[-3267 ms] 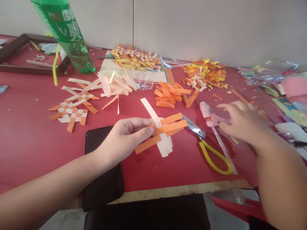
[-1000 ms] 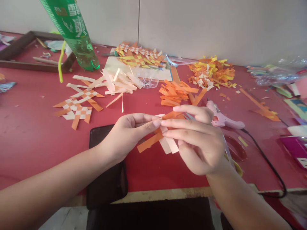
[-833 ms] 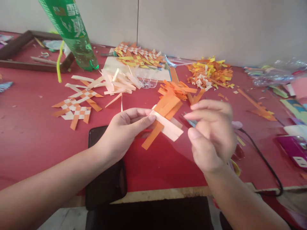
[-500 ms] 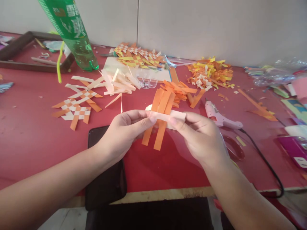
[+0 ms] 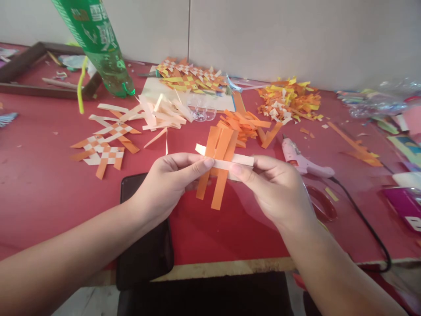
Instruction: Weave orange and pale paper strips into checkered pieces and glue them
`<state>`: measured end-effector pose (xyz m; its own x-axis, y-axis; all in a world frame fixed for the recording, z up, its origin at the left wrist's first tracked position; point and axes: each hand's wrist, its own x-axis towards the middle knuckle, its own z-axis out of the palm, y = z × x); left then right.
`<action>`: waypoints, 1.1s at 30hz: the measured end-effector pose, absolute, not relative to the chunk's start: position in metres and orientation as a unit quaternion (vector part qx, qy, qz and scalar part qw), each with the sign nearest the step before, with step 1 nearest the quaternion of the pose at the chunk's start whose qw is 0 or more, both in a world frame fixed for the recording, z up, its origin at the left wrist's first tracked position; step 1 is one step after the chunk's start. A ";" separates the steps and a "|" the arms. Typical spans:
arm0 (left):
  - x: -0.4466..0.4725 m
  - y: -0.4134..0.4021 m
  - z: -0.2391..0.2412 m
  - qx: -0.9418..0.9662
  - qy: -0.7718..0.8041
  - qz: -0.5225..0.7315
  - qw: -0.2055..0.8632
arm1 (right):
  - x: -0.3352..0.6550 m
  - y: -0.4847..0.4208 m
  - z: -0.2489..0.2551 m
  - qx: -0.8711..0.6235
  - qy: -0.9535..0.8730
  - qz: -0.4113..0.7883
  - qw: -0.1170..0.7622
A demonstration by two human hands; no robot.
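Observation:
Between my hands, above the front of the red table, is a small weave of orange paper strips (image 5: 224, 144) crossed by cream paper strips (image 5: 242, 159). My left hand (image 5: 179, 175) pinches its left side, thumb on top at the crossing. On the right, my right hand (image 5: 272, 182) pinches the cream strips between thumb and fingers. Two orange ends hang down toward me. Part of the fingers of both hands is hidden behind the paper. Beyond the weave lie loose orange strips (image 5: 241, 127) and a pile of cream strips (image 5: 166, 114).
Woven checkered pieces (image 5: 110, 142) lie to the left, with more stacked on a white sheet (image 5: 151, 94). A green bottle (image 5: 101, 52) stands behind them. A black phone (image 5: 144, 250) overhangs the table's front edge. A pink glue gun (image 5: 304, 162) with a black cord lies right.
The cream strip's left end now sticks out farther behind the orange strips, and the orange tops have shifted slightly down and toward me. Both hands keep their pinch in nearly the same place.

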<state>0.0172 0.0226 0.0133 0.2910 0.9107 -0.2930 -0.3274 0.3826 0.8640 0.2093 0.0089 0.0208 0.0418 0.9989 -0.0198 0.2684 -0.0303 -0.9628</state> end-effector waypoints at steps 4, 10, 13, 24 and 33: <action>0.015 0.021 0.014 0.387 0.421 0.441 0.692 | 0.209 0.009 0.019 -0.570 -0.545 0.424 0.446; 0.015 0.020 0.016 0.384 0.421 0.437 0.696 | 0.209 0.010 0.018 -0.566 -0.550 0.422 0.446; 0.015 0.022 0.014 0.374 0.424 0.429 0.704 | 0.208 0.008 0.020 -0.588 -0.556 0.401 0.429; 0.014 0.023 0.014 0.383 0.427 0.409 0.709 | 0.202 0.006 0.023 -0.563 -0.562 0.446 0.409; 0.016 0.021 0.017 0.386 0.422 0.393 0.720 | 0.204 0.008 0.016 -0.559 -0.518 0.493 0.419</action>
